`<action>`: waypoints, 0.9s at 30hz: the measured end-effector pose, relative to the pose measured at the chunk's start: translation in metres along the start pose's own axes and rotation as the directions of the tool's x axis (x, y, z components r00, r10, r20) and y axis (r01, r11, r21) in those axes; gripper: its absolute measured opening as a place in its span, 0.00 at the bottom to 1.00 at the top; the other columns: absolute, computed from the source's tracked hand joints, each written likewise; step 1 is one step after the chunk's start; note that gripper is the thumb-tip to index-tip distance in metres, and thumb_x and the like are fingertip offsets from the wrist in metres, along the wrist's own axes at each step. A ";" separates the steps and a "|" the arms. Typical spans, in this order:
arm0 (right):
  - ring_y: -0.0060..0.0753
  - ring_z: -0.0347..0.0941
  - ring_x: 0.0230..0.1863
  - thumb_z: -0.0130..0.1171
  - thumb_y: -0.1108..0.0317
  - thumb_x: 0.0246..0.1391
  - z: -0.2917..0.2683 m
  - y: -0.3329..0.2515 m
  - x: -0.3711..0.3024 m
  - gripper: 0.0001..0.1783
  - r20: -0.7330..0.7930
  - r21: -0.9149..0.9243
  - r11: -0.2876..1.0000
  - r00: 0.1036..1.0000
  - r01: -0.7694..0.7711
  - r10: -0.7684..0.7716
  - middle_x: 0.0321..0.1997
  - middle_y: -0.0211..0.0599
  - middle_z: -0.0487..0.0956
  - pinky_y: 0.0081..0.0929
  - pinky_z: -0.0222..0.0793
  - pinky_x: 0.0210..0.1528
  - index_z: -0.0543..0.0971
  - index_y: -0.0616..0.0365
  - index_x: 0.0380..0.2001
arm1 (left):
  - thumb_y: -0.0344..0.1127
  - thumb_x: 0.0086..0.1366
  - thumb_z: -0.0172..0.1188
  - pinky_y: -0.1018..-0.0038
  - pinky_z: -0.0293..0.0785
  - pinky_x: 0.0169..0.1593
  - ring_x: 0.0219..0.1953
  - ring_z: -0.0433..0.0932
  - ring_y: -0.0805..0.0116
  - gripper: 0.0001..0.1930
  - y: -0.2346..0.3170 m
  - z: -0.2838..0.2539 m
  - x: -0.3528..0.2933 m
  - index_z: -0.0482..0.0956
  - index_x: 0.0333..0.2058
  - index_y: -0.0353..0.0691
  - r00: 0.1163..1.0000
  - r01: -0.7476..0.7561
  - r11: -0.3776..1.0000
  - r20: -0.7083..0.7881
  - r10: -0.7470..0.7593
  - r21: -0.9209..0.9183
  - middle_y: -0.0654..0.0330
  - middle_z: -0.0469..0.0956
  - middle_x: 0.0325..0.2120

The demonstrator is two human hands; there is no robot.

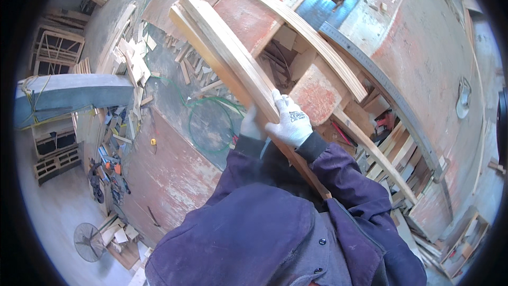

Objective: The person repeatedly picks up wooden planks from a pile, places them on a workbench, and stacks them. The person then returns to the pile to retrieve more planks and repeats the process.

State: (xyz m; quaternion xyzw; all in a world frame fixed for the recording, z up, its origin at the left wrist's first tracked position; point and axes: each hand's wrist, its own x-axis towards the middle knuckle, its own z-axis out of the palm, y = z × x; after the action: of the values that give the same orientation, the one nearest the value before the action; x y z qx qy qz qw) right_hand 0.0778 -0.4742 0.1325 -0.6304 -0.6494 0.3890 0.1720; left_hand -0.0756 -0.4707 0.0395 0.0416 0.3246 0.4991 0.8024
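Note:
Several long pale wooden boards, lying against one another, slant from the upper left down to my jacket front. My right hand, in a white glove, is closed over their upper face, with its fingers along the far edge. My left hand, also gloved, grips the boards from their left side; its fingers are mostly hidden behind the wood. Toward my body, a narrower brown end of the wood reaches between my forearms.
At right, a worn reddish worktable carries a long metal straightedge and a long wooden strip. Offcuts and a green hose lie on the floor ahead. A fan stands lower left; a grey beam juts in at left.

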 end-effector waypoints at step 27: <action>0.35 0.79 0.53 0.66 0.64 0.58 -0.030 0.142 -0.490 0.28 -0.604 0.574 0.485 -0.058 0.660 0.795 0.51 0.43 0.82 0.35 0.75 0.57 0.74 0.62 0.59 | 0.31 0.65 0.66 0.73 0.77 0.51 0.46 0.79 0.72 0.27 -0.405 0.297 -0.237 0.72 0.60 0.31 -0.064 -0.733 0.289 0.360 -0.931 0.616 0.57 0.82 0.47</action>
State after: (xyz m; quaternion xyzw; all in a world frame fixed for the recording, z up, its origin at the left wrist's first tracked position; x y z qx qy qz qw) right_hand 0.2679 -0.9461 0.1798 -0.5364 0.0619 0.0642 0.8392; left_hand 0.3365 -0.7923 0.2282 0.7941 -0.1621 -0.1473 0.5670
